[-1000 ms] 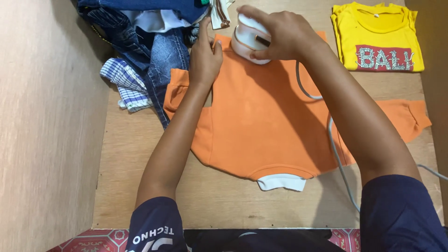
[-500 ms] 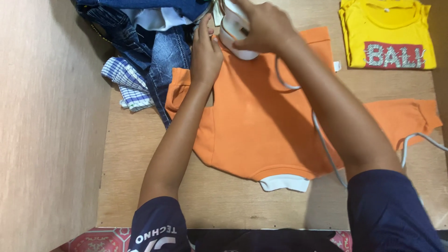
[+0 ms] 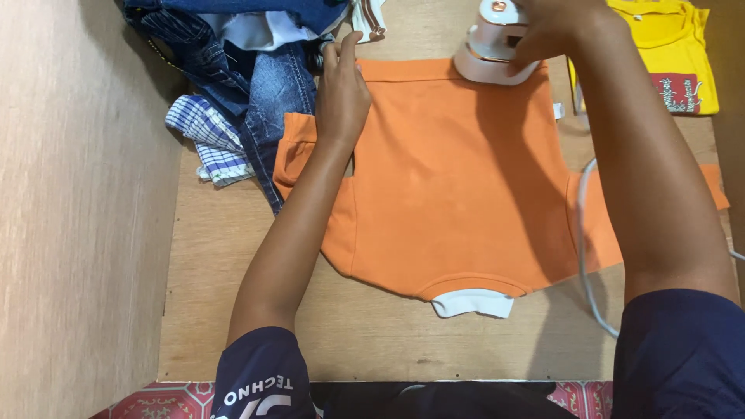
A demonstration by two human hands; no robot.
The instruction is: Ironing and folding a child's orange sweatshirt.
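Right hand (image 3: 555, 27) presses iron (image 3: 493, 46) on orange shirt (image 3: 458, 178)

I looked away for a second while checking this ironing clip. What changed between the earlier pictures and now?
The right hand slid the small white iron along the far hem of the orange top, from near the left hand to the right corner, its grip unchanged. The left hand stayed pressed on the top; the jeans pile stayed put.

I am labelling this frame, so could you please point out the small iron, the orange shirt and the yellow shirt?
small iron (image 3: 487, 48), head view, on its white body.
orange shirt (image 3: 458, 186), head view, on the flat middle panel.
yellow shirt (image 3: 683, 54), head view, on the yellow cloth above its red patch.
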